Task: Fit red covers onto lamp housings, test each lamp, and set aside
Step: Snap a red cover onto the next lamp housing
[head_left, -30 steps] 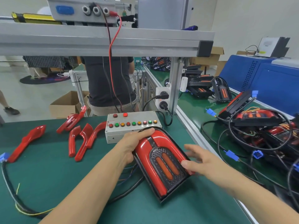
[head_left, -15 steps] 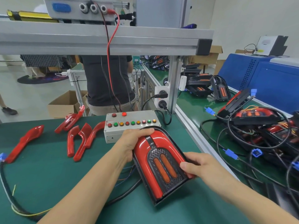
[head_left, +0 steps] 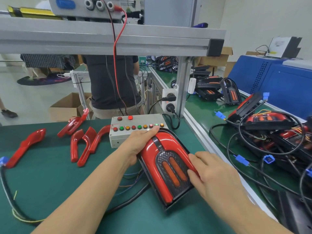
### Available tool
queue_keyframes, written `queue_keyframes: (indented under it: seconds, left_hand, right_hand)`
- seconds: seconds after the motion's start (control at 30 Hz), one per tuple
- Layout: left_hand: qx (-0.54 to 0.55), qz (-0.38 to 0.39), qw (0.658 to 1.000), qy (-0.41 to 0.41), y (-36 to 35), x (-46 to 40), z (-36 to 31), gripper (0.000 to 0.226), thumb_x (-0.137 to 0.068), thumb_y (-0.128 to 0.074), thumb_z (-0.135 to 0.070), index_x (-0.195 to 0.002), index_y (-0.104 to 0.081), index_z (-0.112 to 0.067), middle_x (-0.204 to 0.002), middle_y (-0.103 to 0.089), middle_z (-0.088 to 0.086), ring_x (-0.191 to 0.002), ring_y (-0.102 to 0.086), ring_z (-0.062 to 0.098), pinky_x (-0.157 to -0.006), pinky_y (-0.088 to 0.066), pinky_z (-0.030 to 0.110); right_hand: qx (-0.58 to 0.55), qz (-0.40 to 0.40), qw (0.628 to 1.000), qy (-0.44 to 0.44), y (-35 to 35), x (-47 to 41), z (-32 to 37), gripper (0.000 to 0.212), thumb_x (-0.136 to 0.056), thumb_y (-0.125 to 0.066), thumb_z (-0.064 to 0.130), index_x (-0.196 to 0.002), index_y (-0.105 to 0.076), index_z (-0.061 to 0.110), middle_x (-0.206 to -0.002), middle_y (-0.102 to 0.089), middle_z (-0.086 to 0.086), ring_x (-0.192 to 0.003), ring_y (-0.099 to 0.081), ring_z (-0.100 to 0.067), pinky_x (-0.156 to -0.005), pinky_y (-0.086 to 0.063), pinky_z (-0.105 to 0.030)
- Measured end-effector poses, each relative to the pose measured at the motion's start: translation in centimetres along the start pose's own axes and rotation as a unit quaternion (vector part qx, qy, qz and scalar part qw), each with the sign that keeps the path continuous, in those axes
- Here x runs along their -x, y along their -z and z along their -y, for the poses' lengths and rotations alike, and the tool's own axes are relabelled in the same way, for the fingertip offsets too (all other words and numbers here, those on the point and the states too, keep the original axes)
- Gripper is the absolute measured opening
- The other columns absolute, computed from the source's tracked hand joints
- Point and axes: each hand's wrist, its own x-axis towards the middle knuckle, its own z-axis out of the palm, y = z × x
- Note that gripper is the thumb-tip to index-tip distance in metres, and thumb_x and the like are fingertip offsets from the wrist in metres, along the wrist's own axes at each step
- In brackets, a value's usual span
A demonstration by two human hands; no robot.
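The green bench mat (head_left: 50, 183) spreads under everything I'm working on, with an aluminium frame rail (head_left: 101, 41) crossing overhead. To my right, past the bench edge, a heap of finished lamps and black cables (head_left: 273, 132) lies tangled on the neighbouring green surface. In front of me sits the grey test box (head_left: 133, 130) with its row of coloured buttons (one red light at the top and a green one near the right end glow). The lamp housing (head_left: 168, 168) lies flat on the mat just before that box, its red cover (head_left: 162, 146) already on, arching round the two orange strips. My left hand (head_left: 140, 144) grips the rounded top left of the lamp, fingers curled over the cover's upper edge, thumb on the near side. My right hand (head_left: 212, 173) presses the cover's right leg, fingers bent down onto the red plastic. Off to my left, spare red covers (head_left: 84, 146) lie loose on the mat, well apart from the lamp.
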Motion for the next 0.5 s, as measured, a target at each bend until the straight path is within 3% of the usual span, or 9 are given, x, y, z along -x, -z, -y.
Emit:
queue_keyframes:
  seconds: [0.13, 0.3, 0.4, 0.5]
  left_hand:
    - [0.000, -0.008, 1.000, -0.009, 0.1, 0.0, 0.0, 0.034, -0.083, -0.065, -0.051, -0.092, -0.070, -0.019, -0.084, -0.075, 0.009, -0.076, -0.073, 0.024, -0.080, -0.057, 0.040]
    - [0.007, 0.002, 1.000, -0.005, 0.2, 0.0, 0.2, 0.037, -0.083, -0.063, -0.054, -0.093, -0.069, -0.019, -0.083, -0.075, 0.008, -0.072, -0.073, 0.021, -0.066, -0.057, 0.031]
    - [0.004, 0.008, 1.000, -0.002, 0.2, 0.0, 0.2, 0.041, -0.082, -0.063, -0.056, -0.096, -0.069, -0.018, -0.083, -0.075, 0.008, -0.073, -0.073, 0.021, -0.069, -0.057, 0.033]
    - [-0.001, 0.009, 1.000, -0.005, 0.1, 0.0, 0.2, 0.040, -0.080, -0.066, -0.054, -0.095, -0.070, -0.017, -0.085, -0.075, 0.009, -0.076, -0.073, 0.023, -0.075, -0.058, 0.037]
  right_hand:
    - [-0.001, 0.001, 1.000, -0.018, 0.1, -0.1, -0.1, 0.040, -0.062, -0.090, 0.011, -0.099, -0.076, 0.007, -0.074, -0.065, -0.001, -0.058, -0.063, -0.023, -0.042, -0.046, -0.027]
    - [-0.136, 0.051, 0.989, -0.024, 0.0, 0.0, -0.8, 0.033, -0.080, -0.079, 0.016, -0.112, -0.073, 0.015, -0.082, -0.061, 0.007, -0.061, -0.055, -0.012, -0.058, -0.049, -0.027]
    - [-0.190, 0.066, 0.979, -0.025, 0.1, 0.1, -1.1, 0.034, -0.085, -0.075, 0.022, -0.117, -0.071, 0.015, -0.087, -0.060, 0.010, -0.063, -0.053, -0.007, -0.065, -0.046, -0.022]
    - [-0.185, 0.072, 0.979, -0.034, 0.0, 0.2, -0.7, 0.035, -0.087, -0.069, 0.030, -0.119, -0.069, 0.016, -0.089, -0.059, 0.010, -0.066, -0.055, -0.009, -0.067, -0.051, -0.028]
